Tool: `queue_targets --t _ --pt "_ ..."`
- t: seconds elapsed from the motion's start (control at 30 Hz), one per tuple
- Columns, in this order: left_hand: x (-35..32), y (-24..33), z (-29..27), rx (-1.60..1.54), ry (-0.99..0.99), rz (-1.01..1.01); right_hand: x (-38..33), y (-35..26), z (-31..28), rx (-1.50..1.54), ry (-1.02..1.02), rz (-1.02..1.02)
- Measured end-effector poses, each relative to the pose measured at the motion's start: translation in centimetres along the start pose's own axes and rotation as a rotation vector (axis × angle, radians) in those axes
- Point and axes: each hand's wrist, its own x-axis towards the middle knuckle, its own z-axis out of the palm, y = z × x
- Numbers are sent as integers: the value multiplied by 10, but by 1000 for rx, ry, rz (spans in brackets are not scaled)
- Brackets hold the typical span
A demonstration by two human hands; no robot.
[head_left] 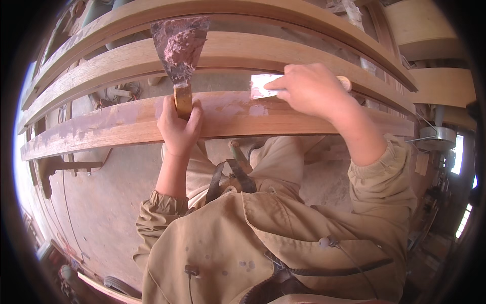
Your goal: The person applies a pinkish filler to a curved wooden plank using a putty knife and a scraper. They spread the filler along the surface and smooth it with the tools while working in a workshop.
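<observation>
My left hand point(178, 126) grips the wooden handle of a wide putty knife point(179, 48) held upright, its blade loaded with a lump of reddish-brown filler. My right hand point(309, 88) holds a smaller putty knife point(263, 85) by its handle and presses the pale blade flat against the top edge of the nearest wooden slat point(101, 126). That slat runs left to right in front of me and carries patches of dried pinkish filler. Both hands rest on this same slat, about a hand's width apart.
Two more wooden slats point(243, 50) of the same frame run parallel behind the near one, with gaps between them. A dusty concrete floor point(101, 202) lies below. Wooden panels point(445, 86) and workshop clutter stand at the right; tools hang at my waist point(238, 175).
</observation>
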Motion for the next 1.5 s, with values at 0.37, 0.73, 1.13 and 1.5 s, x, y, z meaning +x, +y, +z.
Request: queue_targets --t 0.37,0.73,1.13,1.5 --pt "0 1 0 20 8 10 -22 33 15 216 55 103" --pt "1 2 2 59 16 28 -38 57 44 288 123 103" --pt "1 3 3 34 39 39 -19 37 3 -83 -75 39" --pt "-3 0 4 28 82 81 -22 41 8 -9 -36 55"
